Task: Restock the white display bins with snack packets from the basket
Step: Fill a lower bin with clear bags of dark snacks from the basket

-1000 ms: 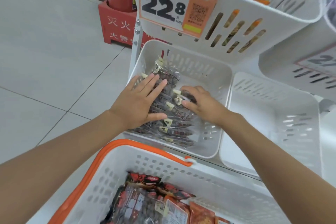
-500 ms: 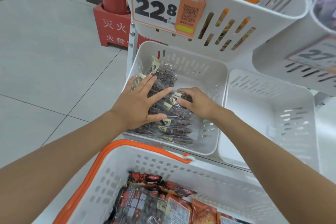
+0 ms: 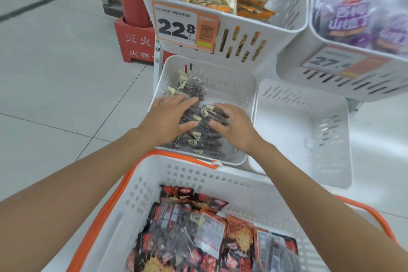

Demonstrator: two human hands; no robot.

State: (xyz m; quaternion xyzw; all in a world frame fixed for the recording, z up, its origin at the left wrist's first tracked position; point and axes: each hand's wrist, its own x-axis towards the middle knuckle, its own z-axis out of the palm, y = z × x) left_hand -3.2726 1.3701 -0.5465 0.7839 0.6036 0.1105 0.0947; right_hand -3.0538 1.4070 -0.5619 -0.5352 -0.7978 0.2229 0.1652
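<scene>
In the lower left bin (image 3: 242, 86), the snack packets (image 3: 195, 95) are being patted flat. The left hand (image 3: 170, 117) is laid on them, fingers spread, with the right hand (image 3: 236, 126) rested alongside, fingers loosened. Red packets (image 3: 187, 227) are left in the basket (image 3: 154, 183), so a reach back is probably needed next. Half a second ago the right fingers were curled tighter.

White slotted bins (image 3: 247, 95); orange-rimmed white basket (image 3: 154, 174); red-black packets (image 3: 187, 234); orange-white price tag (image 3: 185, 26); red extinguisher stand (image 3: 134, 40).
</scene>
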